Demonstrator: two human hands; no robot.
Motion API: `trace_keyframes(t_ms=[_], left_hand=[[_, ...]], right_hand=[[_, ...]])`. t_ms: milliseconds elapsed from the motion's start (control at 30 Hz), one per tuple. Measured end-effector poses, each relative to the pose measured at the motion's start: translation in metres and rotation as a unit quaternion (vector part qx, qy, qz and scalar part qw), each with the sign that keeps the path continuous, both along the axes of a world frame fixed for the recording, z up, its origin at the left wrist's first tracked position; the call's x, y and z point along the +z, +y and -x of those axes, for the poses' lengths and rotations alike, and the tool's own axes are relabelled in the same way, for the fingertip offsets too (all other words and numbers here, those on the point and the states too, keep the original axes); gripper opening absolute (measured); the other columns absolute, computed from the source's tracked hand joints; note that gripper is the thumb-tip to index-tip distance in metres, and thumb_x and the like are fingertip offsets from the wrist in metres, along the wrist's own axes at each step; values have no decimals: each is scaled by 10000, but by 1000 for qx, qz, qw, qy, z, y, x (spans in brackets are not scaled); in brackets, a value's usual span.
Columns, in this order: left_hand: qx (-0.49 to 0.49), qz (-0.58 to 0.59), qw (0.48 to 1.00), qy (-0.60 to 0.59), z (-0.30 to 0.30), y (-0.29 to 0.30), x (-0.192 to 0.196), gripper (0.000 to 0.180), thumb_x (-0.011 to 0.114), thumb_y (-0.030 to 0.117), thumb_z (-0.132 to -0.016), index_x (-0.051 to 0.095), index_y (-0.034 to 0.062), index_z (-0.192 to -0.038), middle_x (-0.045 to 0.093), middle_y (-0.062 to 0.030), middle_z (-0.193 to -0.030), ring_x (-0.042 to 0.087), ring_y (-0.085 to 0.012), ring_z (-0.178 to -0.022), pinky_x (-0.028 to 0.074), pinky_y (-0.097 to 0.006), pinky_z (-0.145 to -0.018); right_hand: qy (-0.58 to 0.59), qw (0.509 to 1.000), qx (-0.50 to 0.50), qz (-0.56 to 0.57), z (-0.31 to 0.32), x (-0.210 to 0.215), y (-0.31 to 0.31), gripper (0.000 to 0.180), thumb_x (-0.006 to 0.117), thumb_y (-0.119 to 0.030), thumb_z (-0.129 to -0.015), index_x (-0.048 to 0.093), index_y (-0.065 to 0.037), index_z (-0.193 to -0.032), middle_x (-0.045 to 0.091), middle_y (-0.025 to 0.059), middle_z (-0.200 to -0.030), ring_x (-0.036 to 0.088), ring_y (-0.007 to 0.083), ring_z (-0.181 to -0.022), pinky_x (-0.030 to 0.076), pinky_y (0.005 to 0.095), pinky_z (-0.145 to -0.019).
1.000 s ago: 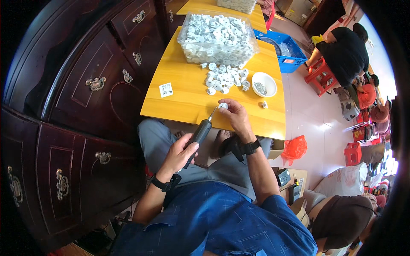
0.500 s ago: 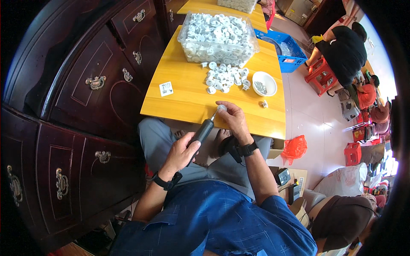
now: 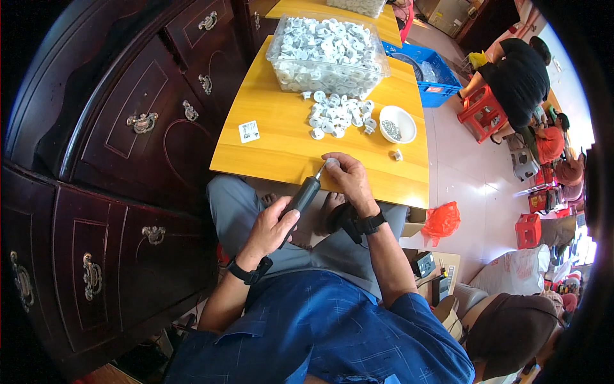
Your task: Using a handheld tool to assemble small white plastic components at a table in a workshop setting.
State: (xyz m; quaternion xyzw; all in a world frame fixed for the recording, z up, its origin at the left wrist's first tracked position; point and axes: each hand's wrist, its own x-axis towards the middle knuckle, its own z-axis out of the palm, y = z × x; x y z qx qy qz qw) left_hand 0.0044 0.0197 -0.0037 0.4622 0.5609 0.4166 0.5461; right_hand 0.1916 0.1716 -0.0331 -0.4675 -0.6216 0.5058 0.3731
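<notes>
My left hand (image 3: 271,229) is wrapped round a black electric screwdriver (image 3: 306,194), its shaft slanting up and to the right. The tip of the shaft meets a small white plastic part (image 3: 332,163), which my right hand (image 3: 350,178) pinches between thumb and fingers over the near edge of the yellow table (image 3: 268,153). My fingers partly cover that part. Beyond my hands lies a loose pile of similar white plastic parts (image 3: 339,115). To its right stands a white bowl (image 3: 405,117) with small metal screws (image 3: 391,130). One single white part (image 3: 398,155) lies just nearer than the bowl.
A clear plastic bin (image 3: 329,83) heaped with white parts stands at the table's far side. A small white label (image 3: 249,132) lies at the left. Dark wooden drawers (image 3: 121,128) flank me on the left. Right of the table are a blue crate (image 3: 441,89) and a red bag (image 3: 441,221).
Almost nothing differs. The view has shifted very slightly; both hands keep the screwdriver and the white part in the same place.
</notes>
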Motion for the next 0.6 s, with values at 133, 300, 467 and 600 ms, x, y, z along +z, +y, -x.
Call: trace_keyframes(t_ms=[133,300,467,600], left_hand=[[-1,0,1000,5,-1,1,1,349,556,285,-1002,556,23,-1232,595,-9,-756,577,-76,-591,484,-237,-533],[-4,3,1000,17,-2,1,-1,348,558,276,-1001,554,20,-1236,595,-10,-754,578,-76,-592,483,-237,-532],[0,8,1000,13,-3,1,-2,331,574,266,-990,570,21,-1212,584,-19,-733,576,-84,-590,499,-253,-526],[-8,15,1000,14,-2,1,0,319,555,259,-1002,555,24,-1217,590,-10,-757,578,-73,-599,481,-233,-530]], right_hand=[[-2,1000,5,13,-4,-2,2,197,657,-147,-939,704,-30,-1090,585,-41,-735,493,45,-651,430,213,-592],[53,997,5,62,-2,4,0,236,665,-138,-943,679,-1,-1135,638,-37,-792,524,34,-663,431,196,-585],[62,995,6,76,-5,4,0,238,668,-119,-940,674,7,-1142,646,-37,-813,524,27,-674,432,190,-590],[66,994,6,83,-4,4,0,236,668,-117,-940,675,7,-1141,651,-34,-825,528,25,-681,436,190,-596]])
